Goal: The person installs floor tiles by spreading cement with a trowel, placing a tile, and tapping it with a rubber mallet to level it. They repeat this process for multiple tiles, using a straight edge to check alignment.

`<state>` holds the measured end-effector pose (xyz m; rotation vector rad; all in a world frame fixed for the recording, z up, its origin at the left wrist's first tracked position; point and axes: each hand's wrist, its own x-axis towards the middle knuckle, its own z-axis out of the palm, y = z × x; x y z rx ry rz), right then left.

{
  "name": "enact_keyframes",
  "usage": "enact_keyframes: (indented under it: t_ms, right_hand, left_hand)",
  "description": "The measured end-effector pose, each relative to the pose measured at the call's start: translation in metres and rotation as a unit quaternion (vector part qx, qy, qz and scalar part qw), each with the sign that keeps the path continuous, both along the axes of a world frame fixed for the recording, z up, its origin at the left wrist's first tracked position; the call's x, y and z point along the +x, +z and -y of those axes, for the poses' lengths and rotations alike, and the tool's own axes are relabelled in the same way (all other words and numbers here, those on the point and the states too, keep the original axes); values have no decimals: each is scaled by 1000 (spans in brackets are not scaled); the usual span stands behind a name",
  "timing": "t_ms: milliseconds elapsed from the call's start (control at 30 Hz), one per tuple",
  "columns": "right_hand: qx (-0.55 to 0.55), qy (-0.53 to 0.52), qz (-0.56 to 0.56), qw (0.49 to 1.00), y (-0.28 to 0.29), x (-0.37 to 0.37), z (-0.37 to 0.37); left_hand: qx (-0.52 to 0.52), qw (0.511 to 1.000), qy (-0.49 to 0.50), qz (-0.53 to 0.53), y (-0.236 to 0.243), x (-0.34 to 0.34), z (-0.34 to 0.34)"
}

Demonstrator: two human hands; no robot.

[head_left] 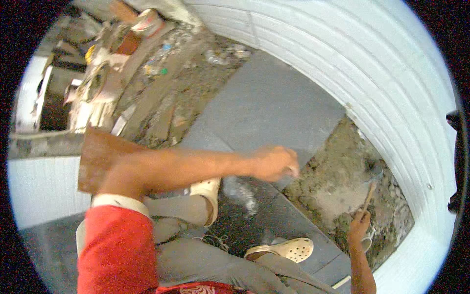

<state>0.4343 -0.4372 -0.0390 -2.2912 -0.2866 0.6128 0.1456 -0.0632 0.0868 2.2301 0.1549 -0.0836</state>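
Observation:
On the right, my right hand [360,226] grips the wooden handle of a small trowel [370,193]. Its bluish-grey blade, blurred, reaches the rough soil [338,181] near the white wall. My left arm stretches across the middle, with my left hand [275,163] over the edge of the grey slabs [274,98]. The fingers of that hand are curled in and smeared a little by motion; nothing shows in them. A pale round rim [366,244], perhaps a pipe end, stands beside my right wrist.
A curved white corrugated wall [342,54] bounds the right side. Soil and litter [166,93] lie at the upper left, beside wood scraps and a bucket [148,22]. My feet, in cream clogs [293,249], rest on dark slabs [245,215]. A white block [44,181] stands at left.

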Motion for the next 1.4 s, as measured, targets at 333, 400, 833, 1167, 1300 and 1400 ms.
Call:
enact_keyframes:
  t_ms: [333, 400, 833, 1167, 1300, 1400]
  right_hand:
    - [-53, 299, 267, 915, -57, 47, 1]
    - [-58, 355, 280, 890, -41, 53, -4]
    - [-57, 493, 273, 824, 36, 38, -62]
    - [-97, 430, 236, 866, 73, 27, 0]
    - [-113, 411, 223, 877, 86, 18, 36]
    - [-124, 400, 212, 883, 95, 7, 62]
  left_hand:
    - [48, 885, 358, -294, 193, -234, -18]
    - [-147, 868, 450, -150, 180, -272, 34]
    - [-361, 748, 444, -335, 105, -356, 248]
    - [-438, 780, 337, -293, 164, -361, 172]
    - [-496, 701, 354, -371, 191, -346, 77]
    - [-507, 701, 433, -253, 209, -323, 19]
